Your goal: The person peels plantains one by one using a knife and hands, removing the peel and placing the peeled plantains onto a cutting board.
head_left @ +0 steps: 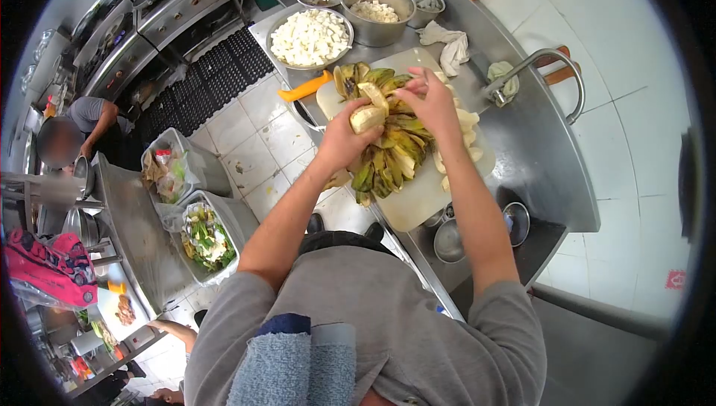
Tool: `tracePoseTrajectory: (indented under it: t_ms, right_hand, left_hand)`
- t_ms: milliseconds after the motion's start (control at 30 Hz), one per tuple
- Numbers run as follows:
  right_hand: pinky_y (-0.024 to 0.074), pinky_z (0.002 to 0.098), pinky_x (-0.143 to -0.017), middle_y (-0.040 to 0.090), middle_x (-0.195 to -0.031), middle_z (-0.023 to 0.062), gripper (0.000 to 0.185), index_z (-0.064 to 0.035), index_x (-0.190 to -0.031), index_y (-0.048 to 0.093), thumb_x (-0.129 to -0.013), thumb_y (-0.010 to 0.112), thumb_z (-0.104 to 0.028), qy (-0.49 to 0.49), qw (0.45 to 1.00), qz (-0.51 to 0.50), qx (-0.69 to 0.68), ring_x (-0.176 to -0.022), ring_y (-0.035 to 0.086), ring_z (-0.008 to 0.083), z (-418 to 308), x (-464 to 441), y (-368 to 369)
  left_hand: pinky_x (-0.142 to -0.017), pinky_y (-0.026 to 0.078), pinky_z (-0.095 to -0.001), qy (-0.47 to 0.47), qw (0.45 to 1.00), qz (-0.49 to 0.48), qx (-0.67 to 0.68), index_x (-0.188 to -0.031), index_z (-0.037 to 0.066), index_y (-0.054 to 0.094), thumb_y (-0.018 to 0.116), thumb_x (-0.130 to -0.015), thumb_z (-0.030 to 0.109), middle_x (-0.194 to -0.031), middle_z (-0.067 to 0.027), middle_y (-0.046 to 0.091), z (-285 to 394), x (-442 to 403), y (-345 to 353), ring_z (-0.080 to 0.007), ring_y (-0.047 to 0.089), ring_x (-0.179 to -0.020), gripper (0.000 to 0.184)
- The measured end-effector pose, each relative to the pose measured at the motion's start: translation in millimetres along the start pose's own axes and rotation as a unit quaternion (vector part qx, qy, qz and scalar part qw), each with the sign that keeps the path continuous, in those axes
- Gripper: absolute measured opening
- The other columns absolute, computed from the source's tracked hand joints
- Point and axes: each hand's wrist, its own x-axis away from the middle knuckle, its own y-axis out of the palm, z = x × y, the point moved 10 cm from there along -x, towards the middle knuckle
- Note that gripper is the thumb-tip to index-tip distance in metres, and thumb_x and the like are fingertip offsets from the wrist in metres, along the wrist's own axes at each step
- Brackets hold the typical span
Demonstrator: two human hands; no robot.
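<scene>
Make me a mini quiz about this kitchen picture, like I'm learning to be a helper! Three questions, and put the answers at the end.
1. Which hand holds the peeled fruit?

2. True or false: the pile of peels is on the floor.

3. What is in the bowl nearest the orange handle?
A) Eggs
B) White chunks
C) Tomatoes

Key:
1. The left hand.
2. False; it is on the board.
3. B.
</scene>
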Motion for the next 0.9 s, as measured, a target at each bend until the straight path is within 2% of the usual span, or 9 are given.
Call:
tracePoseTrajectory:
  t_ms: [67,167,267,300,433,600,700,800,900]
  right_hand:
    - [0.0540,0.0316,-0.075,0.071,-0.093,0.0119,0.030,0.0019,-0.109,0.063,-0.085,0.073,-0.015,0.014,0.998,0.041,-0.037,-0.082,0.069,0.0191,8.9,12.4,-15.3]
    - [0.0534,0.0304,-0.073,0.069,-0.095,0.0114,0.023,0.0027,-0.103,0.065,-0.084,0.072,-0.009,0.097,0.982,-0.097,-0.127,-0.080,0.067,0.0187,17.4,45.1,15.2]
    - [0.0528,0.0300,-0.072,0.067,-0.100,0.0110,0.025,0.0030,-0.104,0.065,-0.082,0.073,-0.005,-0.100,0.993,-0.069,-0.014,-0.080,0.066,0.0178,-20.8,68.9,29.3]
    - [0.0535,0.0331,-0.075,0.064,-0.105,0.0120,0.029,0.0032,-0.106,0.065,-0.079,0.074,-0.003,-0.076,0.994,-0.069,-0.031,-0.085,0.067,0.0239,-23.8,73.2,33.9]
    - [0.0537,0.0386,-0.081,0.065,-0.109,0.0146,0.032,0.0025,-0.107,0.066,-0.078,0.075,-0.005,-0.195,0.979,0.026,0.052,-0.094,0.065,0.0351,-49.7,80.1,33.9]
    - [0.0543,0.0384,-0.080,0.066,-0.106,0.0139,0.030,0.0025,-0.106,0.067,-0.078,0.074,-0.005,-0.162,0.982,0.087,0.049,-0.093,0.066,0.0336,-39.8,86.2,31.0]
    - [0.0546,0.0388,-0.078,0.067,-0.105,0.0139,0.029,0.0022,-0.106,0.067,-0.079,0.074,-0.005,-0.161,0.978,0.126,0.052,-0.091,0.067,0.0334,-47.7,98.3,27.9]
    - [0.0546,0.0388,-0.076,0.067,-0.105,0.0142,0.028,0.0017,-0.106,0.067,-0.080,0.075,-0.007,-0.114,0.981,0.153,0.028,-0.090,0.067,0.0332,-43.8,99.5,24.8]
    - [0.0544,0.0385,-0.074,0.067,-0.105,0.0146,0.028,0.0013,-0.106,0.066,-0.081,0.076,-0.008,-0.133,0.971,0.200,0.017,-0.090,0.067,0.0331,-43.4,93.9,14.6]
  left_hand:
    - [-0.088,0.054,-0.0323,-0.002,0.996,0.024,-0.085,-0.133,0.005,0.056,0.077,-0.085,0.024,-0.111,-0.0134,0.069,4.6,3.9,-5.9,-0.0196,0.067,-0.100,0.056]
    - [-0.087,0.054,-0.0328,-0.028,0.998,-0.015,-0.047,-0.133,0.004,0.057,0.074,-0.088,0.029,-0.109,-0.0134,0.070,6.3,8.1,-8.3,-0.0187,0.067,-0.098,0.055]
    - [-0.086,0.056,-0.0312,-0.040,0.997,-0.058,0.045,-0.133,0.003,0.057,0.070,-0.093,0.025,-0.110,-0.0111,0.069,-5.3,3.5,-5.2,-0.0167,0.067,-0.096,0.048]
    - [-0.084,0.057,-0.0300,-0.056,0.992,-0.075,0.082,-0.134,0.004,0.057,0.067,-0.095,0.022,-0.112,-0.0105,0.068,-1.9,3.3,-3.4,-0.0157,0.067,-0.097,0.044]
    - [-0.086,0.058,-0.0272,-0.087,0.972,-0.147,0.164,-0.135,0.002,0.056,0.061,-0.099,0.016,-0.114,-0.0091,0.066,3.7,-3.1,-0.9,-0.0138,0.066,-0.099,0.039]
    - [-0.084,0.057,-0.0278,-0.053,0.944,-0.215,0.243,-0.138,0.002,0.053,0.068,-0.095,0.011,-0.114,-0.0090,0.067,3.6,-6.0,2.8,-0.0140,0.065,-0.100,0.047]
    - [-0.084,0.057,-0.0291,0.011,0.959,-0.239,0.149,-0.139,0.002,0.052,0.069,-0.094,0.009,-0.119,-0.0091,0.066,6.5,-5.0,4.0,-0.0147,0.066,-0.100,0.049]
    - [-0.081,0.057,-0.0288,0.002,0.978,-0.193,0.083,-0.138,0.001,0.052,0.071,-0.093,0.011,-0.117,-0.0088,0.067,6.0,-9.0,5.1,-0.0140,0.065,-0.102,0.050]
    - [-0.081,0.058,-0.0299,0.120,0.983,-0.092,-0.107,-0.128,-0.001,0.060,0.075,-0.089,0.013,-0.114,-0.0102,0.067,38.7,-15.0,-1.3,-0.0149,0.066,-0.101,0.044]
